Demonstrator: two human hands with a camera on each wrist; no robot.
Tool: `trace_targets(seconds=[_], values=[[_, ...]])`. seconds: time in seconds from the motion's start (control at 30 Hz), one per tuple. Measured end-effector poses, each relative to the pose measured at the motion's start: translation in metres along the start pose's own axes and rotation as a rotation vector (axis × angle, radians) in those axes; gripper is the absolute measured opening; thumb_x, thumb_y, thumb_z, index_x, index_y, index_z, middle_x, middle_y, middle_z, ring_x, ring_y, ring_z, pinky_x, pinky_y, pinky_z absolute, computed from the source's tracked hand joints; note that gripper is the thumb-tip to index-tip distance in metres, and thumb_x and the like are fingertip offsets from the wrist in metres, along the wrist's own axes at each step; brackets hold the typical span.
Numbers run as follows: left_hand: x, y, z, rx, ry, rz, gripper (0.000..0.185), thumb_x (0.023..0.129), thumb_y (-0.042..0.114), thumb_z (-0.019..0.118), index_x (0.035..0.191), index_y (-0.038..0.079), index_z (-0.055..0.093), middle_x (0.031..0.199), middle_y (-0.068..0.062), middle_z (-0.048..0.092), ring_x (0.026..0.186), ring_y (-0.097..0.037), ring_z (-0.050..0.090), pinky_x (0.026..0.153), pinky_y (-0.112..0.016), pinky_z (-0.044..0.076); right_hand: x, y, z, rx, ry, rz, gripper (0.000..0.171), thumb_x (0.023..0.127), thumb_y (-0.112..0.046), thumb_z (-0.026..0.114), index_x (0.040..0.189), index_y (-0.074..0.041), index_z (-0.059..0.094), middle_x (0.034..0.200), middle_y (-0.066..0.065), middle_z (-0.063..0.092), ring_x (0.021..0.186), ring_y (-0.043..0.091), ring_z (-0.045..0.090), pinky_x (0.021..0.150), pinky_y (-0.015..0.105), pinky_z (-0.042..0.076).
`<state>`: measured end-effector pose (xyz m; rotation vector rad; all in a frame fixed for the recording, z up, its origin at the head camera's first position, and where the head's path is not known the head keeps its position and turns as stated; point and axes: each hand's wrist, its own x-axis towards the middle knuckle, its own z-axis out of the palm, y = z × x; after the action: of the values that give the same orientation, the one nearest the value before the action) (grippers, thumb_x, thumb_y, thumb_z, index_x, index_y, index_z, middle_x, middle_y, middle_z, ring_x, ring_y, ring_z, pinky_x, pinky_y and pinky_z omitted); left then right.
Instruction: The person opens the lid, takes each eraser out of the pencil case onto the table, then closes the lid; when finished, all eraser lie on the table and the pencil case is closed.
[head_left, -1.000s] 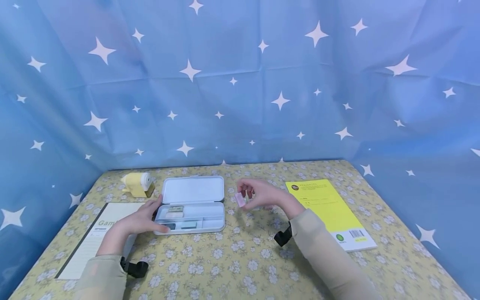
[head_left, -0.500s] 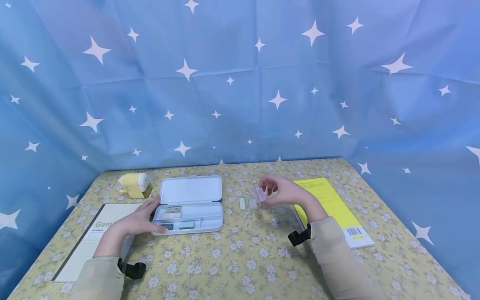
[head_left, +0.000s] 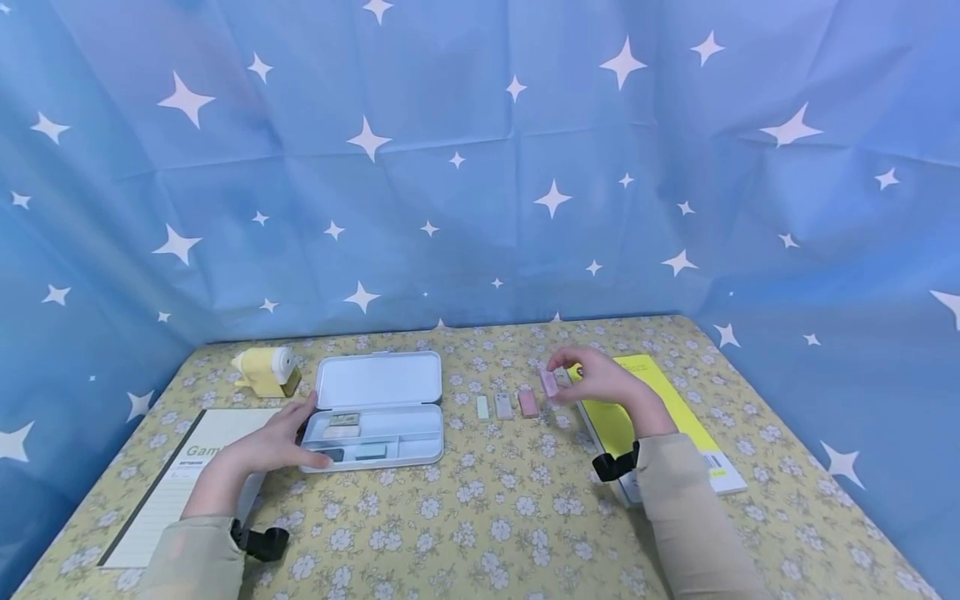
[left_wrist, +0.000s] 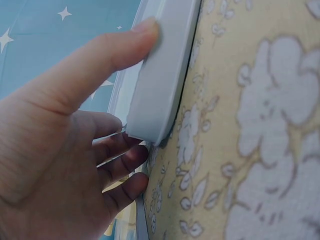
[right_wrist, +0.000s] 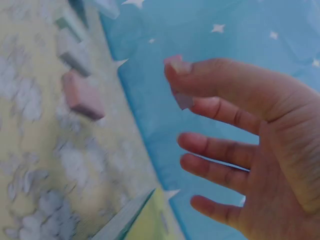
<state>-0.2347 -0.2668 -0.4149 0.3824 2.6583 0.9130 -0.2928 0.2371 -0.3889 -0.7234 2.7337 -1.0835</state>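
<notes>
My right hand [head_left: 596, 377] pinches a small pale purple eraser [head_left: 549, 382] between thumb and index finger, above the cloth near the yellow book. The other fingers are spread apart in the right wrist view. To its left a row of erasers lies on the cloth: a pink one [head_left: 528, 404], a grey-white one [head_left: 503, 406] and a pale green one [head_left: 482, 407]. My left hand [head_left: 272, 440] grips the left end of an open white pencil case [head_left: 420, 421], thumb on its front wall [left_wrist: 162, 85] and fingers round the corner. Several erasers [head_left: 343, 426] sit in its compartments.
A yellow pencil sharpener [head_left: 266, 372] stands at the back left. A notebook [head_left: 172, 492] lies under the left forearm. The yellow book [head_left: 645, 392] lies partly behind the right hand and sleeve. A blue star curtain [head_left: 480, 183] rises behind the flowered tablecloth [head_left: 450, 533].
The right hand has moved right with the purple eraser, away from the pencil case towards the yellow book. The eraser row has come into sight. The left hand stays at the case.
</notes>
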Motion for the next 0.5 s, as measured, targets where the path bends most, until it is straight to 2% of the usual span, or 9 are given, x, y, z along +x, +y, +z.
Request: trace_targets(seconds=[0.17,0.5], values=[[0.000,-0.001,0.000,0.002,-0.003,0.002,0.122,0.073,0.040,0.083,0.152,-0.007,0.004,0.151,-0.036,0.008,0.135,-0.057,0.010,0.101,-0.070,0.024,0.002,0.014,0.008,-0.064,0.006,0.048,0.032,0.075,-0.020,0.082,0.102,-0.018,0.065,0.145,0.024,0.037,0.135,0.043,0.032,0.097,0.059,0.038],[-0.002,0.002,-0.001,-0.011,-0.003,0.013,0.121,0.073,0.038,0.083,0.151,-0.008,0.004,0.151,-0.038,0.005,0.135,-0.058,0.008,0.100,-0.071,0.022,0.005,0.023,0.019,-0.054,-0.008,0.106,0.031,0.070,-0.014,0.082,0.096,-0.018,0.065,0.153,0.026,0.025,0.138,0.047,0.024,0.102,0.062,0.032]])
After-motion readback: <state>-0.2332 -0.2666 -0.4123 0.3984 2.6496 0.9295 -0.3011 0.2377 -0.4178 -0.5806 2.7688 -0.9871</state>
